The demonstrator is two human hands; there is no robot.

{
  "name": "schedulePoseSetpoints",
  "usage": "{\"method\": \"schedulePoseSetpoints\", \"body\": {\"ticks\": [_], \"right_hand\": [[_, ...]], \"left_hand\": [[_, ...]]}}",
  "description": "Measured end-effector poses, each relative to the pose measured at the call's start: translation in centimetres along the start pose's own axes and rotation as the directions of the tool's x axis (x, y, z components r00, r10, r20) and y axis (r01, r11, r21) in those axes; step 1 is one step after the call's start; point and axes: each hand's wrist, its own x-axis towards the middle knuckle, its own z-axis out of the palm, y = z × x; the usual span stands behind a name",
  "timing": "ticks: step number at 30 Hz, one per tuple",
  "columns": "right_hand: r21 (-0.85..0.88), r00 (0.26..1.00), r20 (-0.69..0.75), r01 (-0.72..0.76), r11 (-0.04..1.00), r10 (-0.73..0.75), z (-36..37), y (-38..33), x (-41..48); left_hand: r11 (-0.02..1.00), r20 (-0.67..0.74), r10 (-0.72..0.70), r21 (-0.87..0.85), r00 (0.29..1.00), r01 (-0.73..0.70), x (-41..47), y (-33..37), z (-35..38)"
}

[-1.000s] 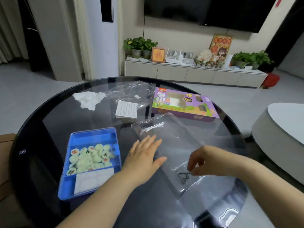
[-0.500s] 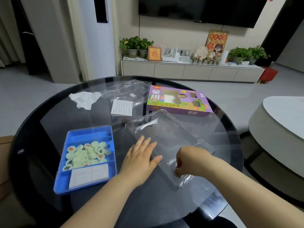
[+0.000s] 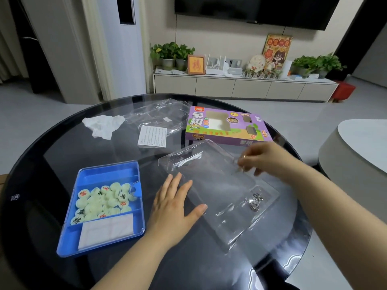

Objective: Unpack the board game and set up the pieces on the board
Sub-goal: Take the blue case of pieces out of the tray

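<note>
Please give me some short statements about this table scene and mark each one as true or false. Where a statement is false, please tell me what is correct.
1. The left hand lies flat on the clear plastic tray. True.
2. The round game pieces are set out on a board. False: they lie heaped in the middle compartment of the blue box.
3. The purple game box lies beyond the clear plastic tray. True.
4. The right hand rests open on the table. False: its fingers pinch a small metal piece.
5. The wire puzzle lies in the blue box. False: it lies in a small compartment of the clear plastic tray.
</note>
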Motion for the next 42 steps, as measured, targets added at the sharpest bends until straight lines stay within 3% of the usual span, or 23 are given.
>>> {"method": "schedulePoseSetpoints", "body": {"ticks": [2, 5, 9, 14, 20, 23, 26, 29, 32, 35, 38, 42], "right_hand": [[0.110, 0.989, -0.142, -0.037, 0.993, 0.052, -0.9, 0.4, 1.9], [0.217, 0.949, -0.242, -0.149, 0.965, 0.201, -1.7, 2.2, 4.8], [0.188, 0.918, -0.216, -0.294, 0.937, 0.332, -1.0, 5.2, 7.5], [0.114, 0.927, -0.164, -0.322, 0.940, 0.338, 0.3, 6.2, 8.6], [-0.048, 0.957, -0.161, -0.250, 0.967, 0.240, 0.0, 6.2, 7.4], [-0.168, 0.973, -0.223, -0.105, 0.980, 0.066, -1.0, 5.2, 5.2], [-0.370, 0.998, -0.042, 0.027, 0.929, -0.046, -1.3, 4.0, 2.0], [-0.624, 0.983, 0.182, 0.087, 0.777, 0.036, -0.3, 3.1, -0.6], [-0.812, 0.962, 0.226, 0.100, 0.575, 0.152, 1.1, 3.1, -1.2], [-0.875, 0.953, 0.229, 0.112, 0.471, 0.199, 1.5, 3.1, -0.5], [-0.886, 0.946, 0.219, 0.091, 0.454, 0.239, 1.4, 2.8, -0.2], [-0.832, 0.952, 0.178, 0.010, 0.555, 0.250, 1.5, 3.3, -0.1]], "left_hand": [[1.000, -0.032, 0.011, -0.008, 0.999, -0.012, 0.0, 0.0, 0.0], [1.000, -0.075, -0.001, 0.003, 0.997, 0.002, 0.0, 0.0, -0.1], [0.999, -0.162, -0.009, -0.051, 0.987, 0.001, 0.2, -0.2, 0.3], [0.996, -0.197, -0.014, -0.091, 0.980, -0.004, 0.5, -0.1, 0.4], [0.995, -0.188, -0.023, -0.100, 0.982, 0.004, 0.5, 0.0, 0.5], [0.996, -0.182, -0.029, -0.086, 0.983, 0.014, 0.4, 0.0, 0.4], [0.996, -0.191, -0.031, -0.083, 0.981, 0.016, 0.3, 0.0, 0.4], [0.997, -0.192, -0.025, -0.076, 0.981, 0.011, 0.2, 0.2, 0.3], [0.998, -0.191, -0.028, -0.057, 0.981, 0.017, 0.1, 0.1, 0.4], [0.998, -0.183, -0.043, -0.054, 0.982, 0.033, 0.0, 0.1, 0.2], [0.999, -0.175, -0.034, -0.025, 0.984, 0.030, 0.0, 0.2, 0.0], [1.000, -0.165, -0.014, 0.002, 0.986, 0.015, 0.1, 0.1, 0.1]]}}
